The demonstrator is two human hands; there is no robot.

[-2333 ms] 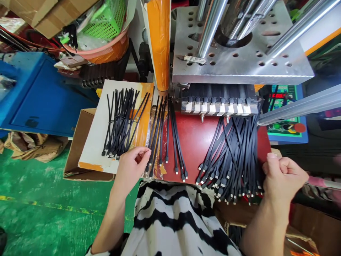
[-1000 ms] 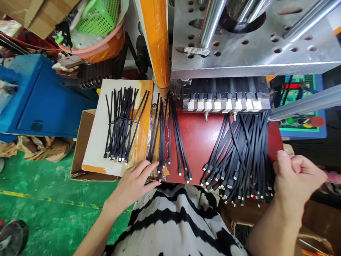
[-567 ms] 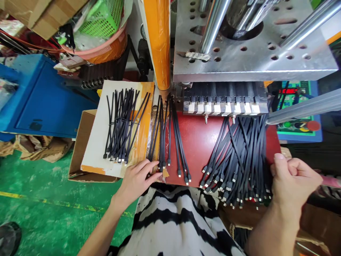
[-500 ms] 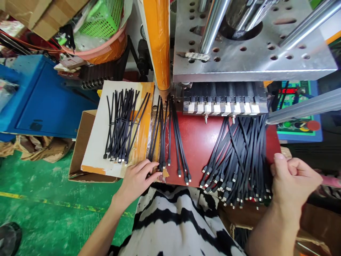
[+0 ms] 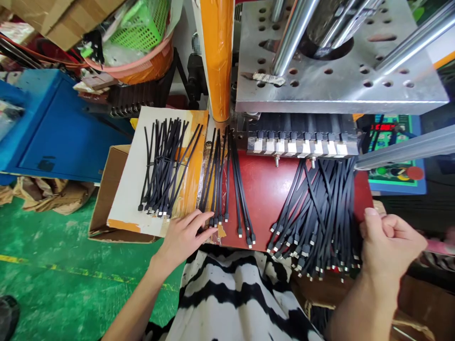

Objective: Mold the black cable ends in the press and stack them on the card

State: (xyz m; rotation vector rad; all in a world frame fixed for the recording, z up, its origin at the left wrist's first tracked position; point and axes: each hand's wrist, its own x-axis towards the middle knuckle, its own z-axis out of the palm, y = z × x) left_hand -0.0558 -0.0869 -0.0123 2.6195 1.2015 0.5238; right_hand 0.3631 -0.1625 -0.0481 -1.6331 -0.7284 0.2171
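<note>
My left hand rests at the table's near edge, thumb and index finger curled around the plug ends of a few flat black cables; its other fingers are partly hidden. To its right lies a small group of similar cables. My right hand is closed in a fist beside the table's right edge, thumb on top; what it holds, if anything, is hidden. Near it, a large spread of black cables overhangs the front edge. Several white-tipped connectors sit in a row in the black fixture under the press.
A bundle of black cables lies on a taped board over a cardboard box. The press's steel plate hangs above the red table. An orange-wrapped post stands left; a control panel is right.
The view has shifted slightly. The plug ends by my left fingers are a little more spread out. Both hands stay in nearly the same place and pose.
</note>
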